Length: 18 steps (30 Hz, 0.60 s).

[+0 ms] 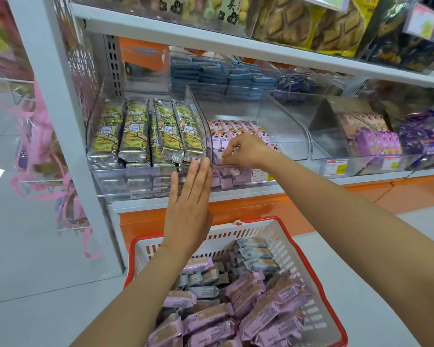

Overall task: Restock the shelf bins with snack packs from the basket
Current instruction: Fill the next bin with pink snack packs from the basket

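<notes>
Barely midway, at a guess. Curled right hand (pixel 246 150) pinching small pink foil snack packs (pixel 232 127) inside clear plastic shelf bin (pixel 273 113), part filled. Flat left hand (pixel 188 209), fingers straight, touching bin front. Below both wrists, white plastic basket with red rim (pixel 300 251), heaped with packs left.

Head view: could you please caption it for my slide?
Right hand pinches pink snack packs in a clear shelf bin, flat left hand at its front edge, basket below.
</notes>
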Each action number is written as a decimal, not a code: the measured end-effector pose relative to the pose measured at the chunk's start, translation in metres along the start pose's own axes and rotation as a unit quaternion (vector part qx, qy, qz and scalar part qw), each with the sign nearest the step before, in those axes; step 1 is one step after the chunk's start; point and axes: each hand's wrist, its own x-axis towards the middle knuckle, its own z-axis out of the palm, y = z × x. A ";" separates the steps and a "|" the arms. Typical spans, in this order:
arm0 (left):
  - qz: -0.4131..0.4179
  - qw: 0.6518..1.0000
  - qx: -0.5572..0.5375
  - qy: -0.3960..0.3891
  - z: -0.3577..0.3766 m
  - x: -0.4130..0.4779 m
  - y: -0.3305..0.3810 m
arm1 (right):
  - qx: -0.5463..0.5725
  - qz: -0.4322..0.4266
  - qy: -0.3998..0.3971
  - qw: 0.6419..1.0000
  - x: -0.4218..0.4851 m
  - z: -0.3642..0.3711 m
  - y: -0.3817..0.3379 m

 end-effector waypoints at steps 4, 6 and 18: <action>0.019 1.000 -0.003 -0.003 -0.003 -0.003 -0.003 | 0.020 -0.004 0.011 1.000 -0.001 0.002 0.006; 0.036 0.999 -0.014 -0.006 -0.005 -0.006 -0.006 | 0.040 -0.020 0.048 0.998 -0.007 0.001 0.009; 0.059 0.992 -0.039 -0.108 0.017 -0.073 -0.059 | 0.192 -0.231 0.045 0.953 -0.092 0.075 0.016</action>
